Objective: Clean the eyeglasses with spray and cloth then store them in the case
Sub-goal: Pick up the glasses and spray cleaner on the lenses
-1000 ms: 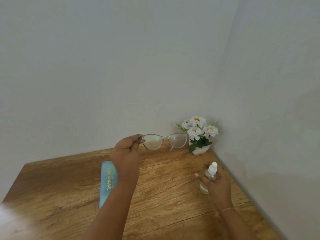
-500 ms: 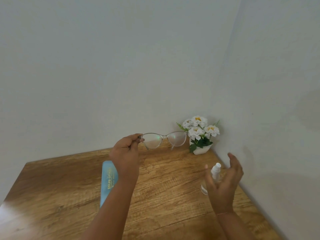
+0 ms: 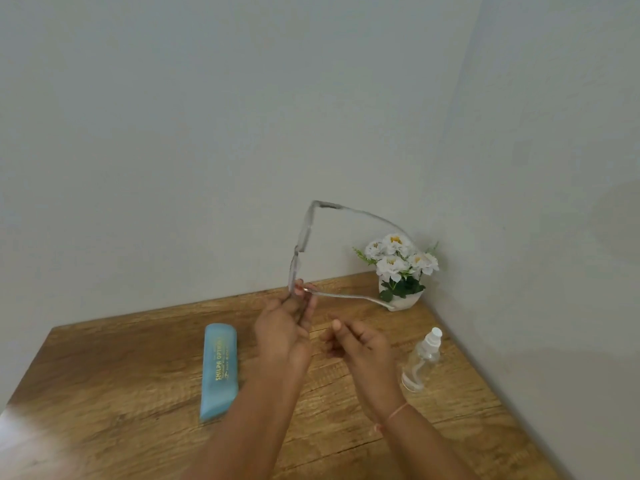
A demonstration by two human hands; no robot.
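Above the table (image 3: pixel 104 362), left hand (image 3: pixel 282 336) fingers (image 3: pixel 300 288) pinch the eyeglasses (image 3: pixel 304 235) hinge; right hand (image 3: pixel 362 348) fingers (image 3: pixel 337 325) curl loosely, empty.

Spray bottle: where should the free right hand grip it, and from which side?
Wrap the clear round body of the spray bottle at mid-height, below the white pump head, coming from its left with the right hand. It stands nozzle-up, the wall is close on its other side, and the left hand holds the eyeglasses.
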